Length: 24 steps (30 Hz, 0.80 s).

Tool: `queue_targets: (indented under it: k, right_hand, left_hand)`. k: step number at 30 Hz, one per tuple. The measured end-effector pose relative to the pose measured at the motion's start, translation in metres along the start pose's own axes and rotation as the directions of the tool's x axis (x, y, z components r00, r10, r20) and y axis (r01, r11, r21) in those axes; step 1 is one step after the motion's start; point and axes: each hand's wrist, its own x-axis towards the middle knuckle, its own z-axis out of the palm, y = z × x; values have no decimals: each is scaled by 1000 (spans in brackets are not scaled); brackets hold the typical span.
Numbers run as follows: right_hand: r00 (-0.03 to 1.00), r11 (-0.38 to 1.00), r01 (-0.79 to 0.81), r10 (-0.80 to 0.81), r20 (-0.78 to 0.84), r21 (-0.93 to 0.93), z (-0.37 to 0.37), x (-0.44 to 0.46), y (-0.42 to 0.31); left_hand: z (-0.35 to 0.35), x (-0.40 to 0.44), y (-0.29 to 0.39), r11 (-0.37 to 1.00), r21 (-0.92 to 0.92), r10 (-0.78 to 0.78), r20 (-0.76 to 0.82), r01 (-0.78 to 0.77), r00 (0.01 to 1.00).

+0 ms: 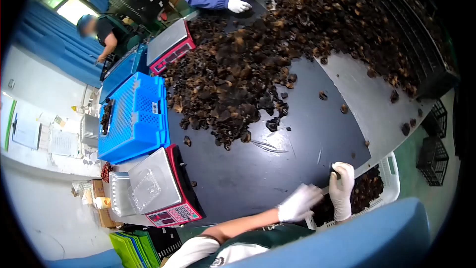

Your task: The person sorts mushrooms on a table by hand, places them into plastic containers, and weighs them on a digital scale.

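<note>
My left hand [299, 203], in a white glove, is over the near edge of the dark tabletop [317, 134]; motion smears its fingers, and I cannot make out anything in them. To its right, my gloved right hand [342, 188] is closed on a small dark piece [335, 171] between thumb and fingers. Below and beside both hands, a white basket [391, 173] holds many dark brown pieces. Beyond them, a large heap of dark, mushroom-like pieces [233, 79] spreads over the table, with several loose pieces around its edge.
A red scale [181, 211] with clear plastic trays stands at the left, near a blue crate [131, 124] and another scale [171, 44]. A black crate [421, 44] stands at the right. A person's gloved hand [239, 6] is across the table; another person [106, 34] is farther back.
</note>
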Motion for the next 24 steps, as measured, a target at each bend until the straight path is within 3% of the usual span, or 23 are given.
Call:
queue_targets:
  k: [1,3,4,5,6,7,8,9,11,12,13,14,15,16,18,19,21,24]
  right_hand:
    - [1000,1000,27,-27,-3,-6,-4,3,1]
    - [1000,999,28,-28,-14,-37,-15,4,3]
    - [1000,999,16,-17,-24,-41,-19,3,6]
    - [997,998,57,-59,-58,-27,-18,-3,19]
    - [996,998,58,-60,-67,-30,-18,-13,33]
    - [984,995,96,-96,-153,-7,-10,-20,46]
    - [988,997,78,-80,-129,-22,-10,-24,47]
    - [994,997,57,-61,-96,-43,-12,-22,43]
    - [995,995,22,-13,-95,93,7,-13,35]
    - [997,994,19,-10,-82,105,22,-10,32]
    - [998,994,-32,38,-51,105,32,3,11]
    - [1000,988,-14,16,-14,155,45,16,-1]
    - [1000,980,0,-4,20,198,59,29,-10]
    - [996,974,31,-49,77,223,70,45,-19]
    - [980,957,59,-110,167,284,96,71,-25]
    - [972,944,56,-126,196,327,112,82,-25]
    - [962,928,69,-160,224,367,138,111,-29]
    - [943,889,-43,-115,313,456,186,158,-30]
  left_hand:
    - [36,-5,-6,954,-82,274,-161,-289,948]
    - [9,-17,-5,930,-21,358,-176,-367,917]
    - [-21,-26,-16,973,-70,206,-184,-222,961]
    - [-48,-42,-30,1000,-6,1,-211,-3,978]
    - [-71,-63,-47,970,130,-144,-368,204,918]
    - [-94,-81,-51,765,246,-510,-333,595,793]
    - [-79,-103,-72,519,455,-381,-635,724,672]
    - [-78,-103,-76,351,533,-346,-690,770,635]
    - [-85,-76,-53,606,352,-567,-438,714,697]
    - [-79,-57,-35,729,368,-526,-239,577,817]
    - [-49,-48,-33,892,353,-211,-225,282,951]
    - [2,-47,-39,936,347,-1,-164,58,986]
    - [22,-47,-40,999,43,11,-76,-8,997]
    - [41,-46,-42,962,-273,23,14,-19,1000]
    - [-56,-44,-17,953,-290,-69,59,83,996]
    - [-73,-55,-17,949,-235,-238,-95,210,967]
    - [-64,-94,-67,943,-4,-276,-572,334,772]
    - [-108,-137,-105,836,-82,-382,-797,543,468]
